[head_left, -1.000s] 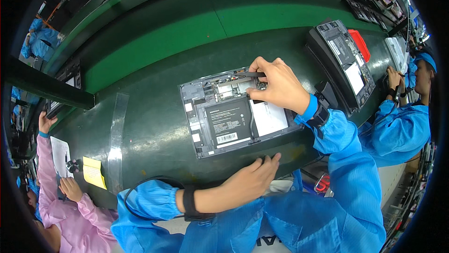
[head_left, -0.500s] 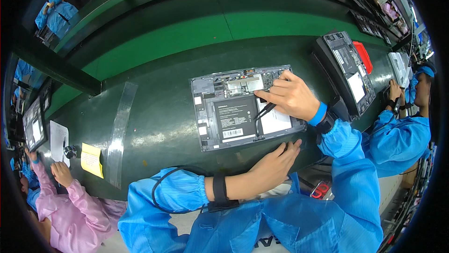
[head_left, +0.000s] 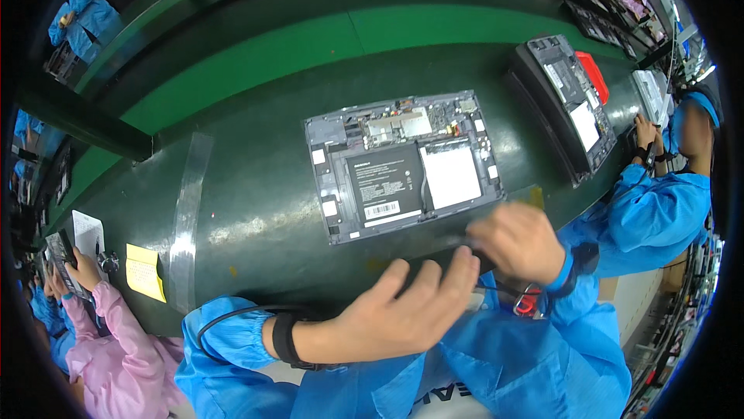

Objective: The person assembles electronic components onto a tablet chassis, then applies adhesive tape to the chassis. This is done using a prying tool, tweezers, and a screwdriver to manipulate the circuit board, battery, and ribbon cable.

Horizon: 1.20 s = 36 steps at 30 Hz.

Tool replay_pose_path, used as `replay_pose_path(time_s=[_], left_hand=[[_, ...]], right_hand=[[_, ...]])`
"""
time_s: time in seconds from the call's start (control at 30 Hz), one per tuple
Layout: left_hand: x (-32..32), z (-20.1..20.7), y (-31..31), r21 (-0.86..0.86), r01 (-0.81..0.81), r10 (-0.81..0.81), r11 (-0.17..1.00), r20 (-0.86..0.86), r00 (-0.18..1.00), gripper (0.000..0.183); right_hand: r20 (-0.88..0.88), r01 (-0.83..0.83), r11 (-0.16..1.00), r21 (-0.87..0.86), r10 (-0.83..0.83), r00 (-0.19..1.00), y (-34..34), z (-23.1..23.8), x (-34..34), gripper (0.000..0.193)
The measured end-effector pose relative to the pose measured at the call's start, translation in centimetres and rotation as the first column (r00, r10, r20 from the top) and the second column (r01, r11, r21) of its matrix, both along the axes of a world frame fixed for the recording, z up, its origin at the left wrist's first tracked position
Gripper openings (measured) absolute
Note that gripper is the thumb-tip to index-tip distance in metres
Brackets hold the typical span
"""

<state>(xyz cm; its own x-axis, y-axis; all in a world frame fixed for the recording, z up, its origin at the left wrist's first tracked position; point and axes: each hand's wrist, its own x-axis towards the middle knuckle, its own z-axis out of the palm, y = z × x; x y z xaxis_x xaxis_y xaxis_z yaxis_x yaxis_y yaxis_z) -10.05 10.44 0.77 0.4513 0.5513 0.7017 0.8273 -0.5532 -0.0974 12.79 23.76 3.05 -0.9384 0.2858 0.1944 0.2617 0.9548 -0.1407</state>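
Observation:
An opened device chassis (head_left: 333,221) lies on the dark green bench, its circuit board (head_left: 399,126) along the far side. A black battery (head_left: 385,190) and a white rectangular panel (head_left: 452,176) fill its nearer half. My right hand (head_left: 523,241) is by the chassis's near right corner, off the device. Its fingers are curled but smeared by motion, and whatever they hold cannot be made out. Closer to me, at the bench edge, my left hand (head_left: 407,310) has its fingers stretched and apart; nothing shows in it. A black band is around the left wrist.
At the right stands a stack topped by another opened device (head_left: 570,94), beside a red tray (head_left: 593,77). Clear tape (head_left: 186,225) and a yellow note (head_left: 146,272) lie left. Red-handled scissors (head_left: 527,303) show below the bench edge. Co-workers sit on both sides.
My right hand, which held black tweezers over the chassis, has pulled back toward me. My left hand has come nearer to me and spread its fingers. A co-worker at left now holds a device.

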Motion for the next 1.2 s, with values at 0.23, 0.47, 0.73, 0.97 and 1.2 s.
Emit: replay_pose_path(time_s=[0.23,0.47,0.73,0.97,1.2], left_hand=[[-2.0,-1.0,-2.6,-0.320,0.130,-0.149,0.938,-0.035,0.988,0.024],[-2.5,-1.2,-3.1,-0.350,0.118,-0.108,0.929,0.048,0.993,0.018],[-2.4,-4.7,-3.5,-0.465,-0.055,-0.106,0.883,-0.313,0.944,0.049],[-1.9,-5.5,-4.2,-0.436,-0.057,-0.104,0.898,-0.337,0.936,0.050],[-2.1,-5.3,-3.7,-0.490,-0.051,-0.124,0.870,-0.318,0.940,0.044]], right_hand=[[-0.350,-0.114,0.867,-0.486,-0.073,0.934,-6.0,-2.9,0.4,0.030],[-0.520,-0.364,0.551,-0.751,-0.156,0.840,-5.2,-6.2,-2.1,0.029],[-0.108,0.186,0.385,-0.904,-0.627,0.772,-6.4,-7.4,-4.9,0.018],[-0.228,0.139,0.633,-0.762,-0.462,0.857,-6.2,-7.9,-5.8,0.022],[-0.382,0.000,0.759,-0.651,-0.326,0.865,-5.5,-6.2,-6.4,0.025]])
